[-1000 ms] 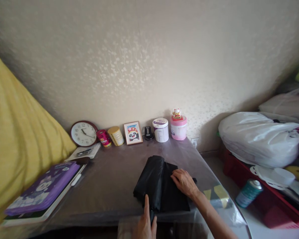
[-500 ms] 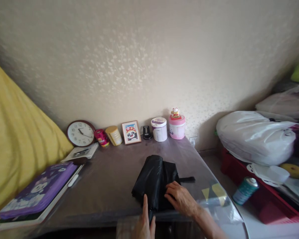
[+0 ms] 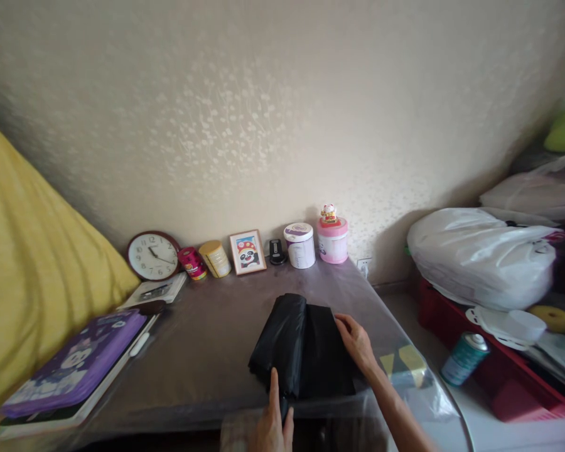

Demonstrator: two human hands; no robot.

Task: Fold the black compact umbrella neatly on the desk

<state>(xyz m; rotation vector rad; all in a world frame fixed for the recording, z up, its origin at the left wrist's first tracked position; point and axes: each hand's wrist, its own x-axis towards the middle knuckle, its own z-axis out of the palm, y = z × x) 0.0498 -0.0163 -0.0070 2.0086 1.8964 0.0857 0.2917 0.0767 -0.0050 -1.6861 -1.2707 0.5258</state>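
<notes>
A black folding umbrella (image 3: 287,351) lies on the table, its loose fabric folded to both sides of the shaft. At the front edge, my left hand (image 3: 277,422) is closed round the handle end, with the index finger stretched along it. On the other side, my right hand (image 3: 355,342) has its fingers closed at the right edge of the fabric. The black strap seen there earlier is hidden by this hand, so I cannot tell whether the fingers hold it too.
Along the wall stand a clock (image 3: 154,255), two tins, a panda picture (image 3: 248,252) and two round tubs. A purple folder (image 3: 78,361) lies on the left. Right of the table are a spray can (image 3: 465,359), a red crate (image 3: 508,370) and a white bag (image 3: 483,257).
My right hand has moved up and right, from on top of the fabric to its right edge. The right fabric panel now lies spread flatter. My left hand has stayed put.
</notes>
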